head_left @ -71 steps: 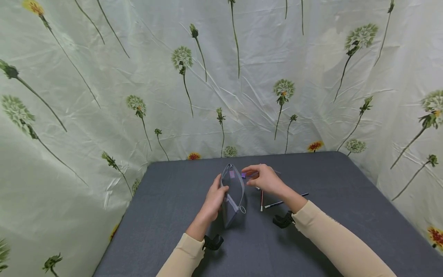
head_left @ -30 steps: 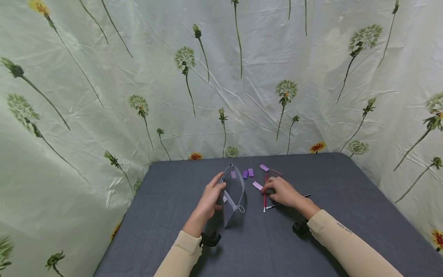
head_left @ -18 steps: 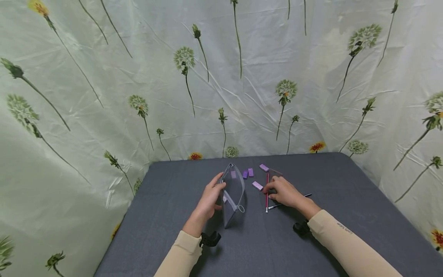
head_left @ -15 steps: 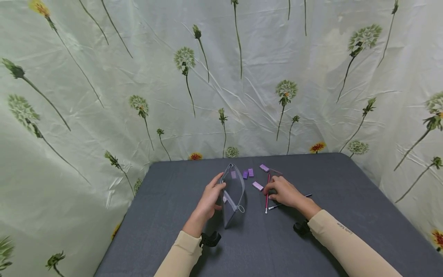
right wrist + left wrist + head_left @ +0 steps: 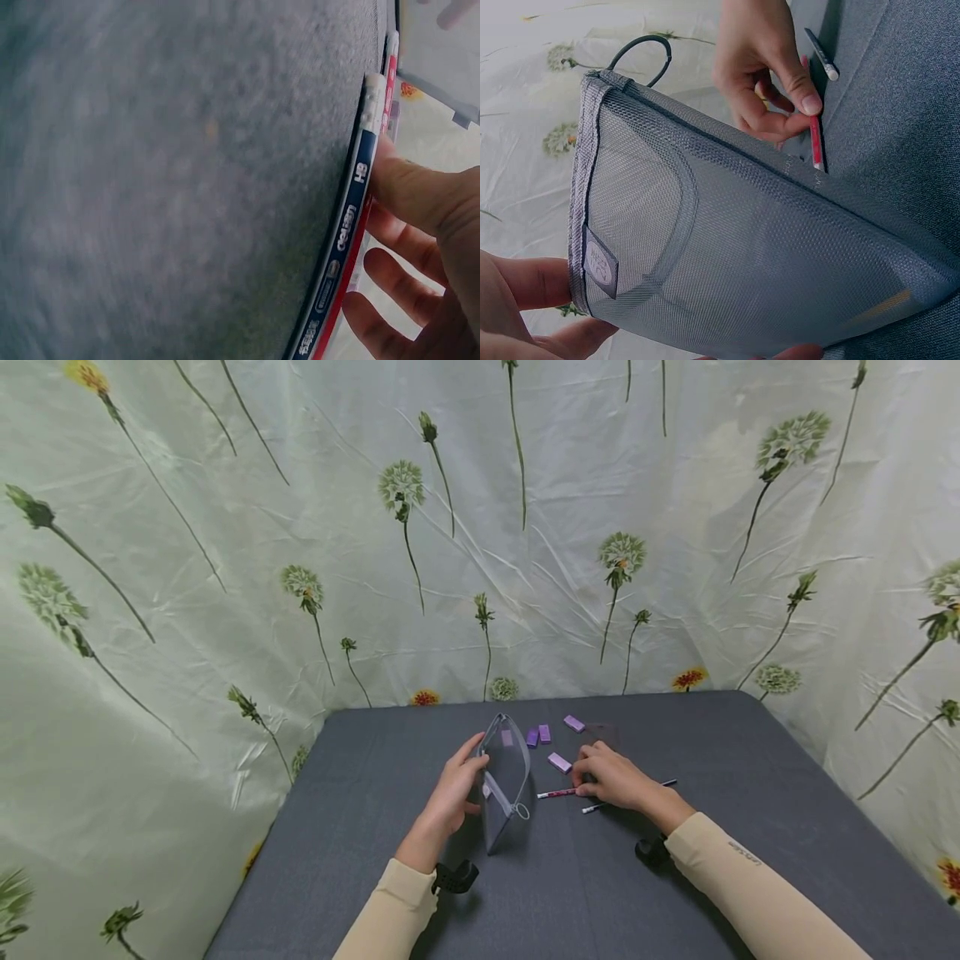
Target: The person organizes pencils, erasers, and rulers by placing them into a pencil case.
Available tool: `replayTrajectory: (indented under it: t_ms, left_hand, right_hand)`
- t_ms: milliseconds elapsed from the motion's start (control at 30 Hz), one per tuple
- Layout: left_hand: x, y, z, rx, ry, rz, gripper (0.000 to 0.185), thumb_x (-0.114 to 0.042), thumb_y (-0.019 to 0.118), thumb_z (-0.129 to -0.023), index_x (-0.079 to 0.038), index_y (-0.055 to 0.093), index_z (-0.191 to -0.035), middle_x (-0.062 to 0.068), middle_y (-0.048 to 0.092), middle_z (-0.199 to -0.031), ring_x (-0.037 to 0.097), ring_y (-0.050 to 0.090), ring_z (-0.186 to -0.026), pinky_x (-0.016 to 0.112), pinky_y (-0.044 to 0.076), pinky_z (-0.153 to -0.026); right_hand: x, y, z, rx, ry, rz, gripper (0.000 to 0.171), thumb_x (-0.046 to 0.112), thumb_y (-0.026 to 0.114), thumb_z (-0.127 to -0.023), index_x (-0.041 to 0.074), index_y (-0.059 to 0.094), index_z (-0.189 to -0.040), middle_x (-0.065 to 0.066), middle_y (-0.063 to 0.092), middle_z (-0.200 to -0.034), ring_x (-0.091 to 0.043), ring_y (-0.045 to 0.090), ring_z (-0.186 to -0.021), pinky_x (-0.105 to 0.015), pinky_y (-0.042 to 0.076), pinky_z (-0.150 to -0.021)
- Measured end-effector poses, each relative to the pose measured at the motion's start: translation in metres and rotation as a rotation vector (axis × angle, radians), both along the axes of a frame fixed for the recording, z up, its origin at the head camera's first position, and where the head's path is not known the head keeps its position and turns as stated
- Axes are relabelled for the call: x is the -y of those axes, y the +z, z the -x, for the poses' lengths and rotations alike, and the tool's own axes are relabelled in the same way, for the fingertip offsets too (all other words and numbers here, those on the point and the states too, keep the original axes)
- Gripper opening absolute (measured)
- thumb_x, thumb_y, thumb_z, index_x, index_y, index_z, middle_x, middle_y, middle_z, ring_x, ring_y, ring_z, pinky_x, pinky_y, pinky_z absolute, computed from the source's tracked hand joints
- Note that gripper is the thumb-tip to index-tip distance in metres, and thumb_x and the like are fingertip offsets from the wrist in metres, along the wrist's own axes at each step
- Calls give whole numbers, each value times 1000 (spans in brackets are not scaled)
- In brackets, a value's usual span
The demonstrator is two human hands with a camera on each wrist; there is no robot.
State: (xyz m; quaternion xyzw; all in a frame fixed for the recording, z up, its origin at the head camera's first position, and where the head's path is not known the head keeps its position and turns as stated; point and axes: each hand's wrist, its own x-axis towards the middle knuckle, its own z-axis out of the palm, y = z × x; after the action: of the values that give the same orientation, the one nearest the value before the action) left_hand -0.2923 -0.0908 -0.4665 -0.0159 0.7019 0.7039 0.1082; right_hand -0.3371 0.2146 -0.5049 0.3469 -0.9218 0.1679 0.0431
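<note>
One mesh pouch stands upright, left hand gripping its edge; just right of pouch, right hand pinches one red pencil, one blue pencil beside it, four purple erasers beyond on the table.

Both arms on my feed have snug beige long sleeves, cuffs ending right at the wrists. The right sleeve has a tiny line of dark lettering, too small for me to read. Each wrist has a small black camera mount strapped underneath. Hands are bare, no gloves or rings.
</note>
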Motion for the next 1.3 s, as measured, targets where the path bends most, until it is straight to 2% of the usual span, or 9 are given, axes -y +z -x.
replayTrajectory:
  t_ms: [233,500,667,767,900,1000,1167,1300]
  left_hand:
    - [1,-2,0,4,-7,-5,55,-29,52,-104,-29,38,-157,20,34,-155,44,48,-123,59,53,-74]
    - [1,-3,0,6,-15,-31,56,-28,52,-104,-29,38,-157,20,31,-157,46,47,-125,69,50,-79]
    - [2,-2,1,16,-21,-23,56,-29,52,-104,-30,36,-158,21,25,-160,51,39,-133,73,47,-81]
    - [3,-2,2,18,-25,-24,56,-29,52,-104,-29,36,-158,22,21,-161,53,35,-135,75,44,-83]
    - [4,-3,3,19,-27,-34,55,-29,51,-104,-29,36,-158,22,20,-162,53,35,-135,76,44,-84]
    - [4,-3,4,19,-26,-42,56,-29,52,-104,-29,36,-158,22,22,-161,53,36,-135,75,44,-84]
    - [4,-3,5,15,-26,-53,56,-29,52,-104,-29,37,-158,22,22,-161,53,36,-135,76,43,-84]
    - [3,-4,5,14,-32,-62,56,-30,52,-104,-30,36,-158,22,18,-163,55,31,-138,77,42,-86]
  right_hand:
    - [1,2,-4,39,-63,19,17,22,77,-90,24,63,-80,12,53,-83,-12,44,-79,-33,38,-68]
    - [5,9,-6,105,-132,59,14,22,76,-91,25,65,-81,16,56,-73,-6,50,-65,-31,42,-59]
    - [7,15,-8,191,-142,135,7,17,76,-91,22,71,-91,15,62,-76,-6,56,-67,-33,47,-61]
    - [7,18,-8,228,-120,185,10,14,74,-92,20,73,-100,12,65,-78,-6,59,-68,-32,49,-62]
    - [8,22,-9,299,-92,278,18,8,71,-93,14,74,-111,-1,70,-80,-11,61,-64,-32,51,-58]
    - [10,26,-9,363,-102,356,22,7,68,-94,10,74,-115,-10,71,-81,-17,63,-62,-33,51,-56]
    - [15,32,-11,472,-177,500,21,9,66,-96,9,75,-115,-18,71,-85,-32,66,-66,-37,52,-54]
    - [20,36,-14,554,-236,612,17,12,68,-96,12,76,-111,-24,70,-94,-43,67,-76,-41,53,-56]
